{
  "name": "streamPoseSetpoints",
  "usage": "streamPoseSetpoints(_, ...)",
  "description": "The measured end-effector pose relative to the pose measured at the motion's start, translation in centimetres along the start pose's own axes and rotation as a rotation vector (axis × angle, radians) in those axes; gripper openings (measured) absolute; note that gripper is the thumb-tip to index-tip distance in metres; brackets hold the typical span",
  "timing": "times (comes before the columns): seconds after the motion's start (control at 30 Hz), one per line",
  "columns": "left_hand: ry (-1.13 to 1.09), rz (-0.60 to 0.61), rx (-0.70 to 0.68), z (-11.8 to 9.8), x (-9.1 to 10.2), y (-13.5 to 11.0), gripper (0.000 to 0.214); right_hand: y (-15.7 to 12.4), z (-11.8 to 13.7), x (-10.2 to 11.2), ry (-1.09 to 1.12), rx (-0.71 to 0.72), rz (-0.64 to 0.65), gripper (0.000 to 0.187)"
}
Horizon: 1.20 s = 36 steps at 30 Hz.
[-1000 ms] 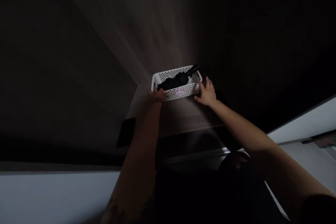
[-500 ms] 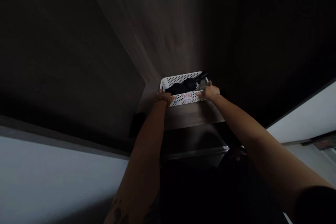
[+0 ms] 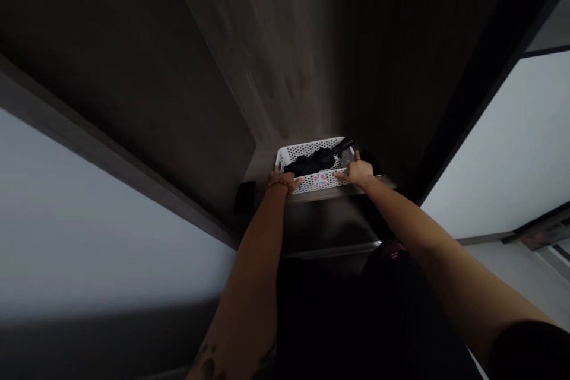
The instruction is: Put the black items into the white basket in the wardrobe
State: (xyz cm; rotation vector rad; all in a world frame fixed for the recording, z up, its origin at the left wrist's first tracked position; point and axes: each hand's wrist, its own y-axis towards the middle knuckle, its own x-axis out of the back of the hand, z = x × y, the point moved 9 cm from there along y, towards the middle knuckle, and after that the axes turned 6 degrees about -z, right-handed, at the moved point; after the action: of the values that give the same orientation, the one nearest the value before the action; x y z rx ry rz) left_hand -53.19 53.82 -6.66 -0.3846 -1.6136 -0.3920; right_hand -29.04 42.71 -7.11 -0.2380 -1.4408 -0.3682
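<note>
A white perforated plastic basket (image 3: 307, 186) rests on a dark wooden shelf (image 3: 262, 157). Inside it lies a dark folded umbrella (image 3: 314, 161), its handle sticking over the far right corner. My left hand (image 3: 285, 179), with a beaded bracelet at the wrist, grips the basket's near left corner, thumb along the front. At the near right corner, my right hand (image 3: 358, 172) holds the basket the same way, thumb on its front side. Pink stickers (image 3: 319, 179) decorate the front wall between my hands.
Dark wooden panels (image 3: 187, 101) rise on both sides and behind the shelf. A small black object (image 3: 244, 196) is at the left, below the shelf edge. White walls (image 3: 89, 208) stand outside the recess, and pale floor (image 3: 499, 267) shows at right.
The basket now sits nearer the shelf's front edge, with both hands still on it. The camera view has shifted, showing more of the wall at right.
</note>
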Motion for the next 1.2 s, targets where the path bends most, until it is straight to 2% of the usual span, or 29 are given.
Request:
streamPoseSetpoints(0.1,0.032,0.068,0.071,-0.3,-0.3,-2.6,0.066,-2.7,-0.2,0.4,-0.007,0.001,-0.005,0.092)
streamPoseSetpoints(0.23,0.053,0.084,0.072,-1.0,0.2,-5.5,0.068,-5.3,-0.2,1.0,-0.012,0.004,-0.002,0.090)
streamPoseSetpoints(0.4,0.060,0.009,0.069,-0.9,0.7,-6.5,0.066,-5.5,0.0,1.7,-0.029,0.011,0.003,0.095)
streamPoseSetpoints(0.47,0.050,-0.031,0.073,-0.7,0.6,-6.4,0.065,-4.8,0.4,2.6,-0.061,0.036,-0.073,0.093)
streamPoseSetpoints(0.53,0.039,-0.068,0.080,-0.4,0.3,-6.4,0.064,-3.7,1.7,3.9,-0.114,0.119,-0.194,0.079)
streamPoseSetpoints(0.6,0.034,-0.102,0.085,0.0,0.2,-6.5,0.061,-2.4,4.1,4.5,-0.155,0.245,-0.252,0.069)
streamPoseSetpoints(0.7,-0.008,-0.185,0.083,0.6,0.5,-7.1,0.060,0.0,8.2,3.6,-0.175,0.409,-0.156,0.081)
streamPoseSetpoints(0.77,-0.070,-0.281,0.065,0.8,0.8,-7.9,0.070,1.3,10.7,2.8,-0.187,0.471,-0.091,0.085)
streamPoseSetpoints(0.9,-0.183,-0.544,0.023,0.8,1.3,-11.3,0.072,2.1,13.5,2.2,-0.201,0.516,-0.074,0.063)
streamPoseSetpoints(0.97,-0.226,-0.650,-0.005,0.7,0.9,-14.0,0.067,1.8,13.6,3.1,-0.190,0.524,-0.125,0.054)
streamPoseSetpoints(1.03,-0.260,-0.698,-0.042,0.8,0.0,-17.1,0.063,1.0,12.7,4.9,-0.173,0.511,-0.205,0.049)
streamPoseSetpoints(1.13,-0.333,-0.704,-0.081,1.9,-1.7,-22.0,0.056,-1.5,9.3,8.8,-0.153,0.430,-0.334,0.048)
streamPoseSetpoints(1.2,-0.421,-0.693,-0.103,3.0,-2.6,-24.9,0.049,-4.7,6.3,10.9,-0.048,0.388,-0.367,0.054)
